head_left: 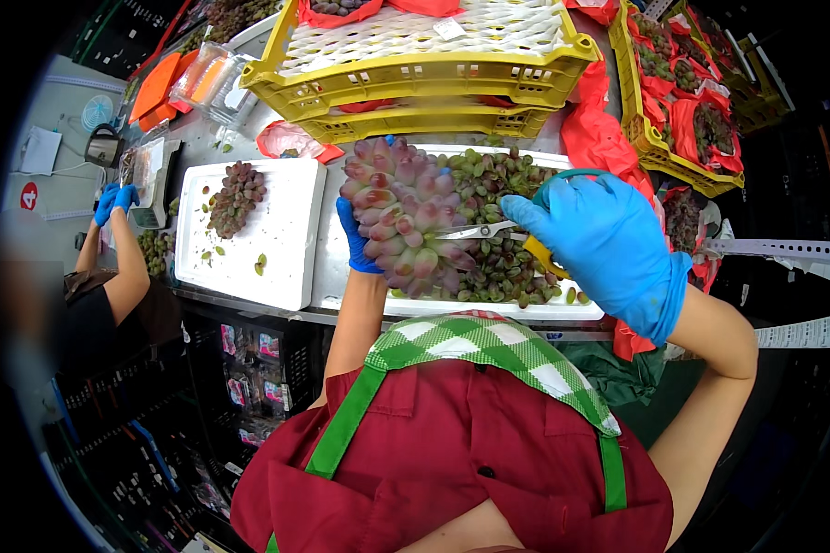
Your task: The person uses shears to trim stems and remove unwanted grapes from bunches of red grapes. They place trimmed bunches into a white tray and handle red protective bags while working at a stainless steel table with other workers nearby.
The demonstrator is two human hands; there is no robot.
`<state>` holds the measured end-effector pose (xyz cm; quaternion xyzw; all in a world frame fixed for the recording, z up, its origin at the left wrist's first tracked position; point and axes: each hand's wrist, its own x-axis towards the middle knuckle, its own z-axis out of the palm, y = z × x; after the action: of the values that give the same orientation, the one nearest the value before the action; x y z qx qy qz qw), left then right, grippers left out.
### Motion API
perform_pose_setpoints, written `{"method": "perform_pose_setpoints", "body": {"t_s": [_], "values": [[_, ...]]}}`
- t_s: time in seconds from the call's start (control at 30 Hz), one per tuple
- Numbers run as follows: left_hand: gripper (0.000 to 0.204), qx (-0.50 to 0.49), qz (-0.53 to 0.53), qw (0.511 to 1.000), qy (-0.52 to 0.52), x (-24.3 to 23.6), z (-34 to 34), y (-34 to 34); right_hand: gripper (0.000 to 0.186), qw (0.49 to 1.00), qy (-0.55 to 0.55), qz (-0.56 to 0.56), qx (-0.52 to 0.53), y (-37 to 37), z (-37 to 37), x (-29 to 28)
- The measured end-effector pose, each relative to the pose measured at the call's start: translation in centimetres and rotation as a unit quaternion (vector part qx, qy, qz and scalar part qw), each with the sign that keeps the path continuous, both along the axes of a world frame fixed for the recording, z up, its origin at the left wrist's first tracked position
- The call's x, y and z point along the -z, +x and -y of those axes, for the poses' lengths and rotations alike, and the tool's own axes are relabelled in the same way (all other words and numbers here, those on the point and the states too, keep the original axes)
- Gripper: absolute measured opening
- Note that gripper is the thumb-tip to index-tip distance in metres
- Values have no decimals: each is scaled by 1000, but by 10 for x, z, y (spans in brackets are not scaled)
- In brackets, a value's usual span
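Note:
A large bunch of reddish-purple grapes (406, 217) is held up in front of me. My left hand (355, 240), in a blue glove, grips it from the left and behind; the bunch hides most of the fingers. My right hand (609, 244), also gloved in blue, is closed around scissors (481, 230) with green and yellow handles. Their slim blades point left, and the tips touch or lie just in front of the bunch's right side. Beneath, a white tray (535, 311) holds many loose green and reddish grapes (512, 263).
Left of my tray, another white tray (290, 249) holds a smaller grape bunch (238, 200) and scraps. Stacked yellow crates (424, 88) stand behind. At right, a yellow crate (650, 143) holds grapes in red paper. A co-worker's blue-gloved hands (115, 201) are at far left, near clear plastic boxes (214, 83).

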<state>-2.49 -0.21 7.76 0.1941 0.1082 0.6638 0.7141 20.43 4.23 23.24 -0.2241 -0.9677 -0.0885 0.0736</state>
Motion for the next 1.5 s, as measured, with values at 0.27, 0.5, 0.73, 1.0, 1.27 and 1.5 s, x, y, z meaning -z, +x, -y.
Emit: {"method": "perform_pose_setpoints", "body": {"t_s": [0.27, 0.5, 0.73, 1.0, 1.27, 1.5], "values": [[49, 14, -5, 1000, -2, -1, -3, 3, 20, 990, 106, 81, -49, -17, 2, -10], [53, 18, -2, 1000, -2, -1, -2, 4, 18, 993, 19, 87, -74, -15, -7, -6], [61, 63, 56, 996, -6, 9, -6, 1, 8, 997, -45, 17, -64, -13, -9, -3], [53, 6, 46, 999, -28, -16, -12, 12, 22, 998, -40, -5, -46, 6, -18, 1], [42, 78, 89, 993, -19, 45, -2, -5, 43, 905, -336, -258, -51, -25, -15, 28], [34, -114, -184, 964, -155, 58, 4, 14, 32, 913, -354, -199, -35, -43, -21, 51]]}}
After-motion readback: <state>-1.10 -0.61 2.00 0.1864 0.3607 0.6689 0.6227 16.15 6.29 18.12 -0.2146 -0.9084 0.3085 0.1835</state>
